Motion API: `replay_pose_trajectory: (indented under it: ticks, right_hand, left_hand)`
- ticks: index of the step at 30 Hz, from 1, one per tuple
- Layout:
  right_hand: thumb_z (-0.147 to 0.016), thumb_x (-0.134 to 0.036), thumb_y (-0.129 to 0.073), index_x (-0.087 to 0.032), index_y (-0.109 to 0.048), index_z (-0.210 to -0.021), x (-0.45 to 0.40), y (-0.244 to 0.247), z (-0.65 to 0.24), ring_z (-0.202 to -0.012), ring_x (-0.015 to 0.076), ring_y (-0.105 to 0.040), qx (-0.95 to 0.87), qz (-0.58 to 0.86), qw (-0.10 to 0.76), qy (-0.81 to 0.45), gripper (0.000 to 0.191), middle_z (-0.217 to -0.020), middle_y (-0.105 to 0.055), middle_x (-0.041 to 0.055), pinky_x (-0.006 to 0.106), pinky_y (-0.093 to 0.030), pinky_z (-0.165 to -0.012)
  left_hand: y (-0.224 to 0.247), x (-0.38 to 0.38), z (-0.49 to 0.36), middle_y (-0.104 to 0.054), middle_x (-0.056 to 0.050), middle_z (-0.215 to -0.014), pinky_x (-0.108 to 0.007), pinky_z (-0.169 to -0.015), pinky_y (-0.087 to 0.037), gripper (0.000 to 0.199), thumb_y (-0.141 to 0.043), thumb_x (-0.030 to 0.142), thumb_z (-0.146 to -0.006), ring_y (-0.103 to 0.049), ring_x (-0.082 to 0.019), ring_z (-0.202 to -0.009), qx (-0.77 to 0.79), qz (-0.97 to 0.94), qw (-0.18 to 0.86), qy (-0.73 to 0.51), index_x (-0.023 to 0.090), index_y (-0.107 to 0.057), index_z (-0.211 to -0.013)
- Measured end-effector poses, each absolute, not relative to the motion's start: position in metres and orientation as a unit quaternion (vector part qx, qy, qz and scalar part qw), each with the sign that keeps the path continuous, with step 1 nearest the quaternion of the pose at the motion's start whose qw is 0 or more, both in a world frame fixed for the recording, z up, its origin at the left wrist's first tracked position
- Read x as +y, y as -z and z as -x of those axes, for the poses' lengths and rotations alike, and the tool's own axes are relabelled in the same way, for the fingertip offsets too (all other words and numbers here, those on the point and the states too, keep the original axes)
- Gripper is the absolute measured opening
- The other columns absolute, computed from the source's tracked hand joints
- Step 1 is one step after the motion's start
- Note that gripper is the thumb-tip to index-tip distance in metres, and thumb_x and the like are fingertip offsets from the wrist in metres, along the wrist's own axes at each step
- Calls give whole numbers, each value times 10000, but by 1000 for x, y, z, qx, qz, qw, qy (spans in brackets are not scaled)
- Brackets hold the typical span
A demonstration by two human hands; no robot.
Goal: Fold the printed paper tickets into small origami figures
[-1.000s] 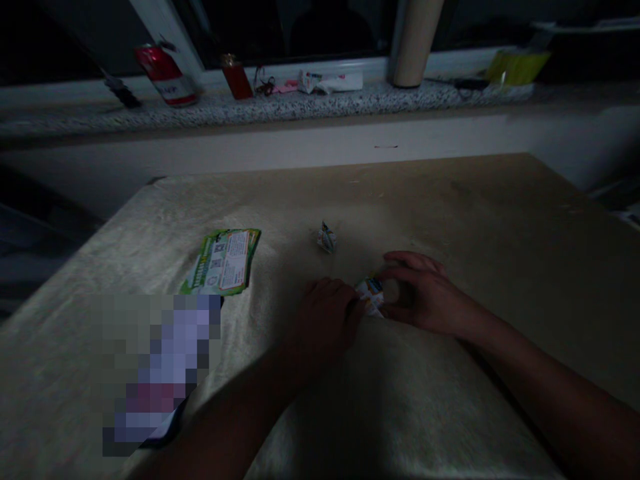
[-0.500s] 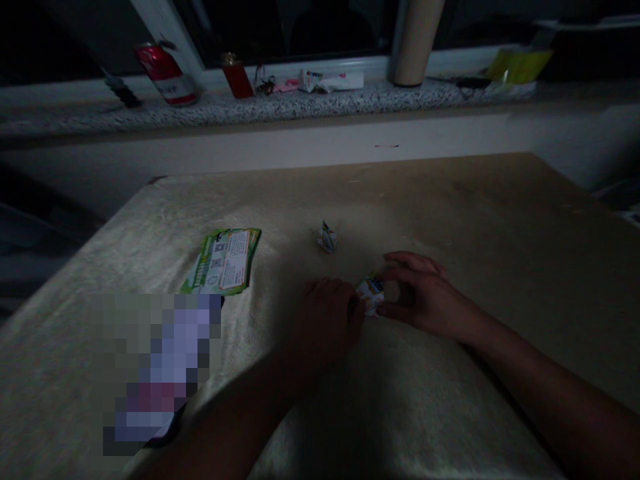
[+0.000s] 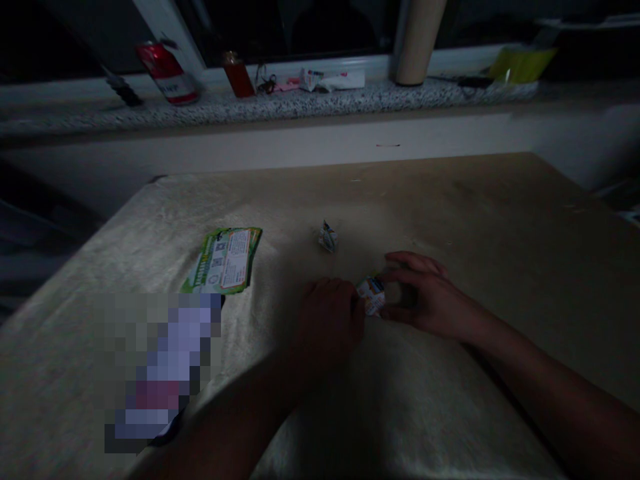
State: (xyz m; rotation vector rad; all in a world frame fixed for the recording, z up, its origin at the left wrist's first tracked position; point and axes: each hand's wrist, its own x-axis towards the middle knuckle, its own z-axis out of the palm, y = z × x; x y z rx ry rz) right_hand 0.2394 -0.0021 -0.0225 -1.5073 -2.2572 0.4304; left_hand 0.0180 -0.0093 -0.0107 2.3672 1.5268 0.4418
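Observation:
A small folded paper piece (image 3: 373, 297) with white, blue and orange print lies on the table between my hands. My left hand (image 3: 330, 317) is closed at its left edge, with thumb and fingers pressed on it. My right hand (image 3: 425, 293) curves around its right side, thumb and fingertips touching the edge. Beyond them a similar small folded piece (image 3: 328, 237) stands on the table. To the left lies a stack of green and white printed packets (image 3: 227, 261).
A blurred-out phone-like object (image 3: 175, 360) lies at the left of the table (image 3: 450, 193). On the speckled sill (image 3: 280, 105) behind are a red can (image 3: 167, 73), a red bottle (image 3: 238, 77), crumpled wrappers (image 3: 333, 80), a tan cylinder (image 3: 419, 43) and a yellow item (image 3: 523, 65).
Both hands stay nearly in place around the folded piece. The right thumb has shifted slightly, and a little more of the printed surface shows.

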Motion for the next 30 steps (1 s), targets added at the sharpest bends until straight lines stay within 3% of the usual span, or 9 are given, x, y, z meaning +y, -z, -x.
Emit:
replay_pose_trajectory:
  ticks: [8, 11, 16, 24, 27, 30]
  right_hand:
    - [-773, -435, -818, -291, -732, -1146, -5, 15, -237, -1341, 351, -533, -827, 502, 207, -144, 409, -1415, -613, 95, 564, -374, -1102]
    - [-837, -441, -778, -299, -744, -1079, -8, 9, -232, -1267, 296, -593, -849, 456, 216, -160, 282, -1283, -690, 60, 512, -360, -1115]
    - [-910, -302, -717, -271, -735, -1046, -10, 2, -225, -1050, 224, -681, -863, 408, 234, -182, 141, -1044, -748, 29, 494, -333, -1125]
    - [-926, -263, -693, -215, -741, -1093, -8, 5, -224, -1164, 262, -632, -882, 343, 260, -190, 180, -1173, -719, 95, 443, -460, -1051]
    - [-936, -247, -674, -204, -743, -1085, -10, 5, -222, -1116, 260, -647, -885, 333, 261, -194, 169, -1123, -725, 99, 430, -495, -1011]
    - [-957, -236, -644, -192, -749, -1054, -11, 6, -220, -1036, 244, -667, -884, 344, 244, -203, 150, -1073, -727, 99, 405, -524, -944]
  left_hand:
    - [11, -7, -11, -667, -60, -848, -432, -886, -461, 150, -579, 265, -953, -613, -236, -850, 504, -829, 162, -182, 171, -628, -846]
    - [12, -4, -1, -674, -52, -862, -391, -844, -463, 141, -572, 267, -961, -607, -222, -839, 472, -841, 186, -187, 176, -644, -881]
    - [8, 0, 10, -695, -44, -913, -365, -834, -462, 106, -578, 228, -949, -616, -213, -848, 445, -850, 223, -174, 182, -668, -981]
    - [-3, 3, 18, -667, -41, -927, -376, -904, -419, 91, -598, 124, -882, -593, -217, -935, 365, -882, 237, -180, 187, -657, -914]
    - [-5, 3, 22, -649, -36, -906, -377, -893, -409, 105, -627, 102, -821, -582, -219, -930, 358, -886, 233, -177, 181, -643, -887]
    - [-4, 4, 24, -651, -30, -890, -378, -892, -406, 82, -616, 115, -851, -581, -215, -915, 372, -883, 225, -176, 182, -637, -893]
